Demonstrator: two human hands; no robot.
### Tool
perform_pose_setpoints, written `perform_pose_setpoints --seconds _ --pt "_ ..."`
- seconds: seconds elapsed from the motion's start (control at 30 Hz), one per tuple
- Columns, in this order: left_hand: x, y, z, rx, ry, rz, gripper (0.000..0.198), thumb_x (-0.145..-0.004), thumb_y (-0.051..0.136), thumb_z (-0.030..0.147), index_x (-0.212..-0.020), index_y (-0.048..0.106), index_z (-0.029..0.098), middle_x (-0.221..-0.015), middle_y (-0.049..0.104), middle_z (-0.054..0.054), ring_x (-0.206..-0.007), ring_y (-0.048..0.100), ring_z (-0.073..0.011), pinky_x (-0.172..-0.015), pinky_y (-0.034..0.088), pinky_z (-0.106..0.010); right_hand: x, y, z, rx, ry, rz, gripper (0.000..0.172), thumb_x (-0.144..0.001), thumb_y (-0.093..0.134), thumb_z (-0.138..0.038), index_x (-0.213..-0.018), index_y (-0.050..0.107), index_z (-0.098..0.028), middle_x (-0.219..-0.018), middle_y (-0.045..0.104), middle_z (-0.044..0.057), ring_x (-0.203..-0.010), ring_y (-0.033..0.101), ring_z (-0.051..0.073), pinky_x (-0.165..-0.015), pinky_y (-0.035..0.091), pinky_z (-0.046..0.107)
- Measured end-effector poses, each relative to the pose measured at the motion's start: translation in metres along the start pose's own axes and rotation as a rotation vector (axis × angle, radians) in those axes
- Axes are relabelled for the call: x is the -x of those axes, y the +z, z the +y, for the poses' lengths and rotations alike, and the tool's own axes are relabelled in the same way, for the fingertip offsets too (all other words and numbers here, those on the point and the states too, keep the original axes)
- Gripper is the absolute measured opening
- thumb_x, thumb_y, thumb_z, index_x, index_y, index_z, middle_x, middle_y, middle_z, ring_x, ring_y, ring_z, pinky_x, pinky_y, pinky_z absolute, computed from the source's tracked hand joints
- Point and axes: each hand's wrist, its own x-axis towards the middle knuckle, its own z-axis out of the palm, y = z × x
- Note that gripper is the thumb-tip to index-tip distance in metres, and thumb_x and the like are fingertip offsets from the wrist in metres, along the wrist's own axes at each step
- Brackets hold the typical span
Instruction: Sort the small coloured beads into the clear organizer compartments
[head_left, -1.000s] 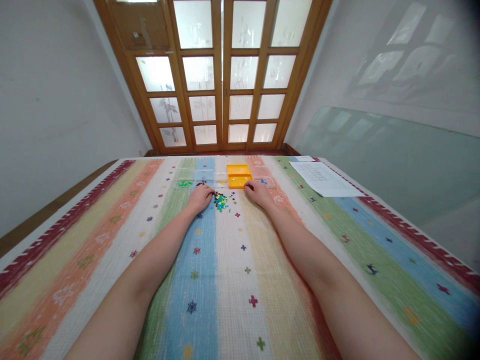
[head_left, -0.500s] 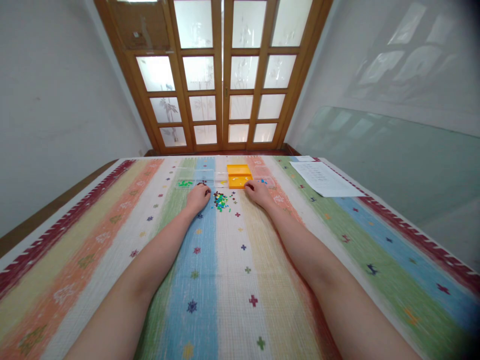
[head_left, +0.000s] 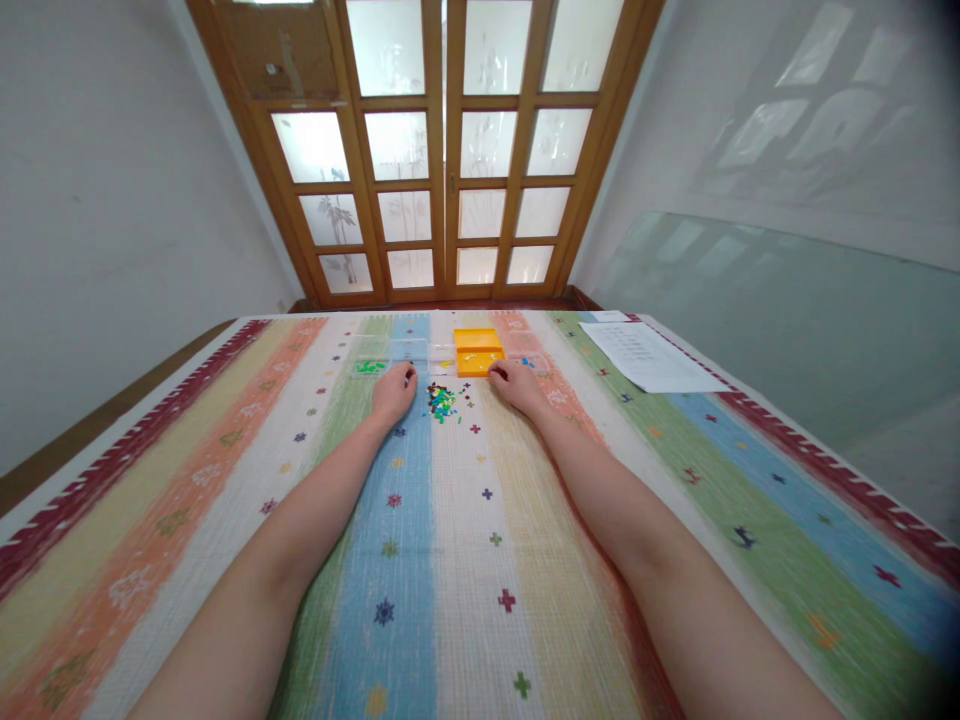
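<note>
A pile of small mixed-colour pieces (head_left: 442,401), green, blue, yellow and dark, lies on the tablecloth between my hands. My left hand (head_left: 393,393) is closed, its fingertips together at the front of a clear box (head_left: 409,345); whatever they pinch is too small to make out. Beside the orange box (head_left: 478,338), at its front right corner, rests my right hand (head_left: 514,384) with curled fingers. Anything inside that grip is hidden. Pale pieces lie in the orange box, whose lid stands up.
Left of my left hand is a clear box with green pieces (head_left: 370,367). Another small box holds yellow pieces (head_left: 446,364), and one on the right has blue pieces (head_left: 527,362). Printed paper (head_left: 649,357) lies at the right on the striped tablecloth (head_left: 465,520).
My left hand has shifted slightly away from the pile, up and to the left, and now covers more of the clear box with dark pieces. The right hand stays put.
</note>
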Motion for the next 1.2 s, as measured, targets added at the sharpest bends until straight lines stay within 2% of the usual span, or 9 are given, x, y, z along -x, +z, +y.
perform_pose_setpoints --seconds 0.27,0.5,0.67,0.8,1.0,1.2 --pt "-0.010 0.008 -0.018 0.277 -0.112 0.092 0.013 -0.094 0.057 0.029 -0.099 0.067 0.022 -0.093 0.073 -0.004 -0.080 0.065 -0.0180 -0.080 0.050 -0.030 0.001 -0.003 -0.005 0.007 0.007 -0.005 0.023 -0.097 0.055 -0.024 -0.103 0.077 -0.021 -0.099 0.077 0.007 -0.091 0.067 0.022 -0.085 0.049 0.031" --pt "-0.016 0.017 -0.030 0.501 -0.199 0.176 0.017 -0.093 0.056 0.031 -0.097 0.067 0.019 -0.091 0.070 -0.004 -0.075 0.063 -0.0155 -0.067 0.054 -0.025 0.001 -0.003 -0.005 0.002 0.002 -0.014 0.024 -0.097 0.054 -0.023 -0.102 0.077 -0.020 -0.099 0.077 0.007 -0.090 0.066 0.022 -0.083 0.048 0.031" --pt "-0.021 0.018 -0.039 0.520 -0.261 0.234 0.021 -0.092 0.058 0.034 -0.098 0.070 0.018 -0.094 0.073 -0.005 -0.082 0.066 -0.0166 -0.075 0.056 -0.027 0.001 -0.003 -0.004 -0.001 -0.001 -0.011 0.023 -0.097 0.055 -0.022 -0.103 0.077 -0.020 -0.100 0.077 0.008 -0.091 0.067 0.022 -0.084 0.048 0.031" --pt "-0.024 0.018 -0.044 0.568 -0.318 0.235 0.026 -0.092 0.059 0.032 -0.108 0.073 0.017 -0.099 0.075 -0.006 -0.080 0.067 -0.0163 -0.078 0.057 -0.029 0.002 -0.003 -0.004 -0.005 -0.003 -0.013 0.022 -0.097 0.055 -0.022 -0.103 0.077 -0.020 -0.101 0.078 0.007 -0.092 0.067 0.022 -0.085 0.048 0.031" --pt "-0.024 0.016 -0.040 0.669 -0.373 0.182 0.039 -0.093 0.053 0.022 -0.129 0.068 0.017 -0.115 0.076 -0.009 -0.066 0.062 -0.0112 -0.070 0.057 -0.027 0.001 -0.003 -0.004 -0.005 0.004 -0.013 0.022 -0.098 0.055 -0.024 -0.103 0.076 -0.021 -0.101 0.078 0.007 -0.092 0.067 0.022 -0.084 0.049 0.031" --pt "-0.023 0.016 -0.040 0.618 -0.375 0.179 0.033 -0.091 0.054 0.022 -0.117 0.073 0.019 -0.111 0.077 -0.007 -0.070 0.065 -0.0132 -0.071 0.057 -0.027 0.002 -0.006 -0.009 0.032 -0.012 -0.038 0.022 -0.099 0.054 -0.023 -0.103 0.076 -0.020 -0.104 0.078 0.008 -0.094 0.067 0.022 -0.085 0.047 0.031"
